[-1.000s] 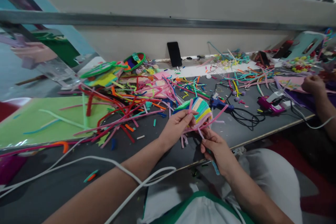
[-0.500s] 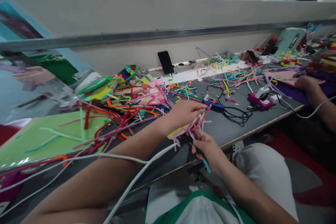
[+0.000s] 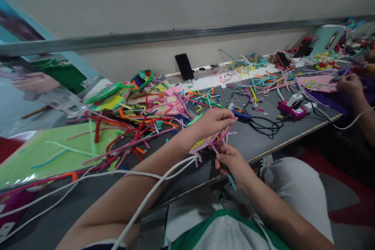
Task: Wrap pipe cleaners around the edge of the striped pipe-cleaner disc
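Between my hands is a craft piece of colored pipe cleaners [image 3: 201, 147], yellow and pink strips showing, partly hidden behind my left hand and forearm. My left hand [image 3: 213, 122] is closed in a pinch on the tip of a pink pipe cleaner [image 3: 227, 131] at the piece's upper right. Below it, my right hand [image 3: 233, 161] pinches a lilac pipe cleaner [image 3: 215, 149] coming off the piece. A light blue tip [image 3: 232, 182] of a dark, slim tool sticks out under the right palm; its kind is hidden by the fingers.
Loose pipe cleaners [image 3: 137, 125] lie heaped at left, beside a green sheet [image 3: 29, 152]. Behind my hands rests a blue glue gun [image 3: 242, 115] with a black cord. White cables [image 3: 140, 174] cross my left forearm. A pink power strip [image 3: 290, 110] and another person's hand [image 3: 350, 84] are at right.
My left hand has moved right and up across the piece, drawing the pink pipe cleaner's tip over, and now covers much of the piece. The right hand keeps its hold. The head view has shifted.
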A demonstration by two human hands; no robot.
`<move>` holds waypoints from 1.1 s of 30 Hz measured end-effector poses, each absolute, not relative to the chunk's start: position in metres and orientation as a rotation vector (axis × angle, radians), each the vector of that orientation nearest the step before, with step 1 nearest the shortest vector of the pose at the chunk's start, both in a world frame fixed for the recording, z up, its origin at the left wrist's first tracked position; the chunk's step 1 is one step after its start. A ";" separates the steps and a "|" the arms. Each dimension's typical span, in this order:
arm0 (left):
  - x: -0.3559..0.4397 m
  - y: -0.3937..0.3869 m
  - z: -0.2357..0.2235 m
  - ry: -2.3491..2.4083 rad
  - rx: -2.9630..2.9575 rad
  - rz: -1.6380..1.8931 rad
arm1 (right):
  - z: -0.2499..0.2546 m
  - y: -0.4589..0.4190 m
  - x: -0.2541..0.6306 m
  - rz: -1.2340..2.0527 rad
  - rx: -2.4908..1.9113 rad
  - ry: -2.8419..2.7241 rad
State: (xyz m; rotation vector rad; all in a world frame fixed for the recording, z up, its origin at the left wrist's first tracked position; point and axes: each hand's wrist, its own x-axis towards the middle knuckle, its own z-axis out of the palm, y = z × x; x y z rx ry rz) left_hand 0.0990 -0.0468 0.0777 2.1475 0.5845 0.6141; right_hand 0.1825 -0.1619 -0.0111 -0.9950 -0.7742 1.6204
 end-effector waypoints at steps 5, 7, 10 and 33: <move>0.073 -0.036 0.070 0.659 1.832 0.882 | -0.013 -0.163 0.186 1.620 -0.921 -0.713; 0.060 -0.033 0.064 0.696 1.737 0.965 | -0.015 -0.163 0.187 1.618 -0.881 -0.716; 0.045 -0.029 0.052 0.733 1.647 1.055 | -0.018 -0.164 0.187 1.606 -0.869 -0.719; 0.028 -0.037 0.050 0.800 1.210 1.041 | -0.013 -0.162 0.190 1.635 -0.852 -0.566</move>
